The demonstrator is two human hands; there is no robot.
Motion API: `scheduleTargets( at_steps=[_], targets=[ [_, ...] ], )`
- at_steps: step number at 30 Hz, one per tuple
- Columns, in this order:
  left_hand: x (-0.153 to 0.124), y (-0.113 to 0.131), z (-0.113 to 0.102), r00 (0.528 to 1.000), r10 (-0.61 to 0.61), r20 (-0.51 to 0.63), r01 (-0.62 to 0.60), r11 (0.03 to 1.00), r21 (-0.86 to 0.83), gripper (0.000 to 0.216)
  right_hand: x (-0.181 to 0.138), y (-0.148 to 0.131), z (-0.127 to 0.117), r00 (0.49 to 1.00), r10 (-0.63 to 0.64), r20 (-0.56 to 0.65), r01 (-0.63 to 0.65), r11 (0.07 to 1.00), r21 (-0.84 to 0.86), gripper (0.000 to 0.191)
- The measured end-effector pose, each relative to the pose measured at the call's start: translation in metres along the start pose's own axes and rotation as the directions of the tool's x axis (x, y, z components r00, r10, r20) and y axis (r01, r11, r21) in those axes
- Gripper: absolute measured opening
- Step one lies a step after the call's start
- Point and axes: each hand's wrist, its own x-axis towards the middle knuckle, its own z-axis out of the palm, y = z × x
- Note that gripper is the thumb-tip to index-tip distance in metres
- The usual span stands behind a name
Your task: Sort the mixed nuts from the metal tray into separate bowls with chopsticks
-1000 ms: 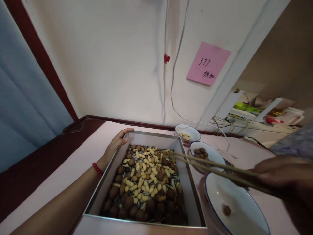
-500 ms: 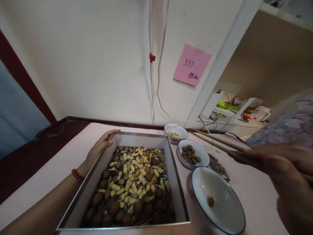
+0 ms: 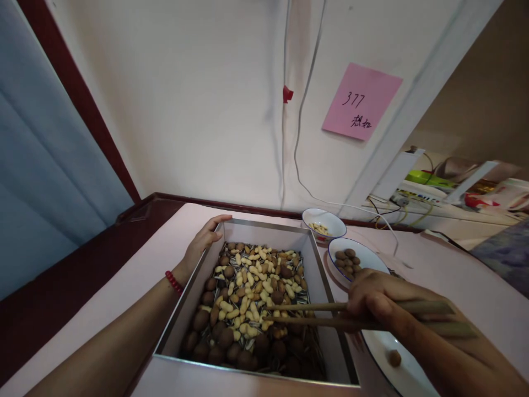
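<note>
Our chopsticks [image 3: 306, 314] reaching into the mixed nuts and seeds [image 3: 256, 298] in the metal tray [image 3: 188, 309] on the pink table [image 3: 454, 270], our right hand [image 3: 378, 300] clamped round them, our left hand [image 3: 202, 242] gripping the tray's far left corner, bowl of brown nuts [image 3: 357, 259] just beside.

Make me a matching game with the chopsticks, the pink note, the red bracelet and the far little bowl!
Things:
1. chopsticks
2. pink note
3. red bracelet
4. far little bowl

Places:
A. stuck on the wall
B. on the left wrist
C. held in the right hand, tips over the tray
D. on the table, with pale peanuts inside

Pairs: 1-C, 2-A, 3-B, 4-D
</note>
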Motion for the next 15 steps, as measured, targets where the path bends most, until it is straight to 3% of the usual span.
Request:
scheduleTargets(
  at_steps=[8,15],
  targets=[
    [0.000,0.001,0.001,1.000,-0.003,0.003,0.003,1.000,0.002,0.044,0.012,0.002,0.012,0.980,0.044,0.193,-0.057,0.997,0.060,0.042],
    [0.000,0.001,0.000,1.000,-0.014,0.021,0.014,1.000,0.003,0.044,0.008,0.000,0.014,0.990,0.031,0.141,-0.039,0.998,0.057,0.042]
  ],
)
